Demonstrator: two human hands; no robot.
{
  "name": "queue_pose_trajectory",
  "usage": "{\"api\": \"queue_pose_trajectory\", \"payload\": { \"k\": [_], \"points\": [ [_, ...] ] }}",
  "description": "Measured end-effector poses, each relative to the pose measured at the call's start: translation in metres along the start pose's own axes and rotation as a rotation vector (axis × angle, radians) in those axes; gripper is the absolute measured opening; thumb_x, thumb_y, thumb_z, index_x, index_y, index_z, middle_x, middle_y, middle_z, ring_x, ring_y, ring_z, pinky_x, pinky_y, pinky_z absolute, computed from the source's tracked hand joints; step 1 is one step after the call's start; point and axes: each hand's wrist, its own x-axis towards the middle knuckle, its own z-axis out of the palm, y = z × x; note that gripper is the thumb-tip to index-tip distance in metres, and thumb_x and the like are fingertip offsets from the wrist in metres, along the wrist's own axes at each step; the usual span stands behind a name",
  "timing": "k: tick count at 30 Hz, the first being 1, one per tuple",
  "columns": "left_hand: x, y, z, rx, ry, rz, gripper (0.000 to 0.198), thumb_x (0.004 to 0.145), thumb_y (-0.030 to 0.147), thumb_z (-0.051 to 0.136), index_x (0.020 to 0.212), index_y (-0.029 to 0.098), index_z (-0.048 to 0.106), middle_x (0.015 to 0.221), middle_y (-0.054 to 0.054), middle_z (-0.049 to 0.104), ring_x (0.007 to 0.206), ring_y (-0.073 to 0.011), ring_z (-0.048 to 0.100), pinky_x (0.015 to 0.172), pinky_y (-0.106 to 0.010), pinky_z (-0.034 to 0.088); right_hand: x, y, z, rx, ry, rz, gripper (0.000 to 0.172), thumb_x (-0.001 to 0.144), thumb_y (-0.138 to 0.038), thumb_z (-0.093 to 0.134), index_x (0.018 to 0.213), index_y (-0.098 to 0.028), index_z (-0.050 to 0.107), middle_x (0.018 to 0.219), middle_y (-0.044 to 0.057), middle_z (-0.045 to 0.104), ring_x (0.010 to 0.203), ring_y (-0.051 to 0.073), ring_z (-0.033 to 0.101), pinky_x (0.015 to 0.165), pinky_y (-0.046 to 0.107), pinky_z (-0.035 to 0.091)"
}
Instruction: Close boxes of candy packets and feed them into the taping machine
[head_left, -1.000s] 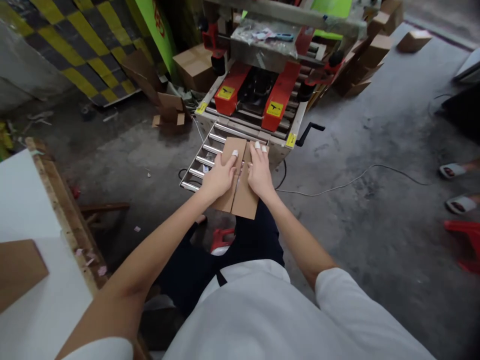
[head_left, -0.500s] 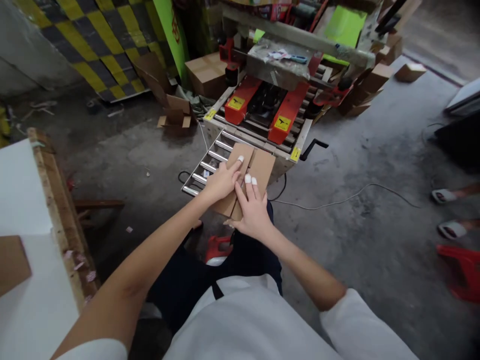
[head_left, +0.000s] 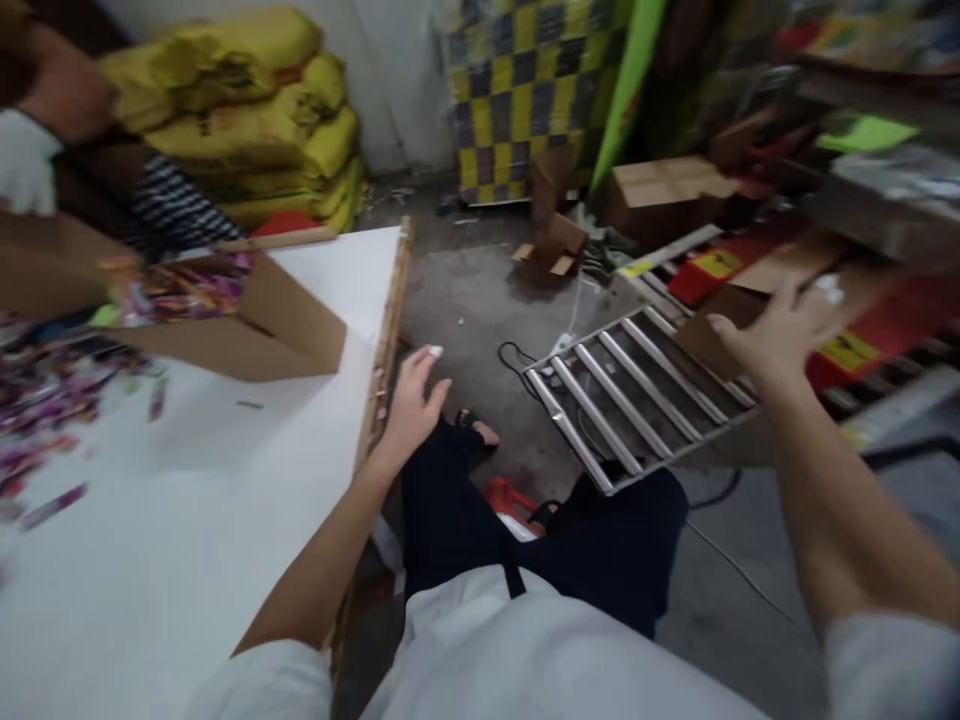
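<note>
My left hand (head_left: 414, 402) is in the air by the edge of the white table, fingers apart and holding nothing. The closest thing to it is an open cardboard box (head_left: 296, 325) filled with small colourful wrapped packets. At the right, my right hand (head_left: 787, 325) is spread over a closed cardboard box (head_left: 716, 325) at the mouth of the red-railed machine (head_left: 847, 350). Whether the palm touches that box I cannot tell, since the hand covers part of it. White covers sit on some fingertips of both hands.
The white table (head_left: 225, 520) bears scattered packets (head_left: 56, 400). Another person's gloved hand (head_left: 30, 165) is at the far left. A steel roller conveyor (head_left: 622, 395) stands before my knees. Boxes (head_left: 667, 190) and yellow sacks (head_left: 255, 120) lie behind; a cable crosses the floor.
My view has swung left, bringing the table and the filled box into sight. Both hands were together on the closed box; now the left is away from it, and the box is at the machine.
</note>
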Motion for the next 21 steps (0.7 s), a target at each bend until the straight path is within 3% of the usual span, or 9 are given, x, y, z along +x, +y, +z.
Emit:
{"api": "queue_pose_trajectory", "payload": {
  "k": [2,4,5,7,10,12,14,18,21],
  "points": [
    [-0.011,-0.029,-0.065,0.261,0.316,-0.040,0.041,0.096,0.040,0.056,0.129,0.017,0.050,0.132,-0.018,0.053,0.129,-0.0294,0.051,0.107,-0.049,0.047,-0.033,0.004,0.026,0.068,0.018,-0.044,0.101,0.084,-0.057,0.071,0.163,-0.016,0.023,0.164,0.032,0.016,0.156,0.040,0.013,0.117,0.066,0.019],
    [-0.009,-0.058,-0.123,0.478,0.573,-0.085,0.047,0.091,0.045,0.063,0.124,0.015,0.048,0.125,-0.018,0.053,0.121,-0.0319,0.050,0.108,-0.055,0.042,-0.071,0.006,0.050,0.124,-0.118,-0.084,0.091,0.085,-0.049,0.069,0.161,-0.016,0.030,0.160,0.033,0.029,0.154,0.038,0.025,0.118,0.058,0.028],
    [-0.001,-0.071,-0.146,0.558,0.655,-0.103,0.052,0.088,0.048,0.066,0.123,0.013,0.047,0.124,-0.018,0.053,0.120,-0.0328,0.049,0.109,-0.057,0.039,-0.090,0.005,0.061,0.149,-0.212,-0.096,0.085,0.086,-0.044,0.067,0.159,-0.014,0.034,0.155,0.033,0.037,0.151,0.037,0.032,0.117,0.054,0.032],
    [0.024,-0.093,-0.179,0.667,0.674,-0.166,0.066,0.083,0.055,0.071,0.124,0.011,0.044,0.128,-0.018,0.051,0.123,-0.0344,0.044,0.112,-0.059,0.033,-0.120,-0.003,0.078,0.209,-0.387,-0.115,0.075,0.085,-0.038,0.064,0.152,-0.012,0.045,0.147,0.031,0.049,0.143,0.037,0.045,0.116,0.047,0.039],
    [0.072,-0.112,-0.198,0.736,0.456,-0.328,0.079,0.080,0.066,0.070,0.126,0.008,0.044,0.130,-0.016,0.053,0.125,-0.0361,0.042,0.115,-0.059,0.028,-0.151,-0.026,0.093,0.301,-0.531,-0.115,0.063,0.082,-0.035,0.064,0.141,-0.013,0.057,0.138,0.026,0.061,0.130,0.038,0.059,0.112,0.048,0.046],
    [0.097,-0.116,-0.200,0.744,0.329,-0.431,0.068,0.086,0.069,0.059,0.118,0.010,0.051,0.122,-0.014,0.059,0.121,-0.0362,0.046,0.113,-0.059,0.030,-0.168,-0.048,0.098,0.357,-0.595,-0.130,0.056,0.081,-0.033,0.064,0.134,-0.015,0.063,0.128,0.021,0.068,0.120,0.035,0.066,0.107,0.049,0.050],
    [0.110,-0.115,-0.202,0.748,0.274,-0.511,0.056,0.092,0.067,0.047,0.103,0.013,0.056,0.111,-0.012,0.064,0.115,-0.0349,0.050,0.109,-0.058,0.034,-0.185,-0.075,0.101,0.404,-0.673,-0.171,0.048,0.080,-0.032,0.064,0.125,-0.017,0.068,0.117,0.016,0.073,0.111,0.032,0.070,0.102,0.046,0.054],
    [0.105,-0.099,-0.219,0.799,0.264,-0.577,0.048,0.094,0.059,0.044,0.092,0.015,0.063,0.103,-0.012,0.069,0.107,-0.0307,0.056,0.102,-0.049,0.043,-0.228,-0.141,0.112,0.583,-0.924,-0.248,0.041,0.082,-0.031,0.065,0.119,-0.017,0.071,0.113,0.013,0.074,0.108,0.028,0.070,0.100,0.045,0.054],
    [0.085,-0.072,-0.234,0.818,0.343,-0.557,0.046,0.091,0.055,0.048,0.090,0.013,0.067,0.096,-0.011,0.069,0.098,-0.0287,0.059,0.098,-0.047,0.045,-0.267,-0.208,0.119,0.830,-1.185,-0.096,0.058,0.081,-0.038,0.071,0.134,-0.018,0.062,0.127,0.015,0.069,0.118,0.028,0.066,0.103,0.046,0.052]
  ]
}}
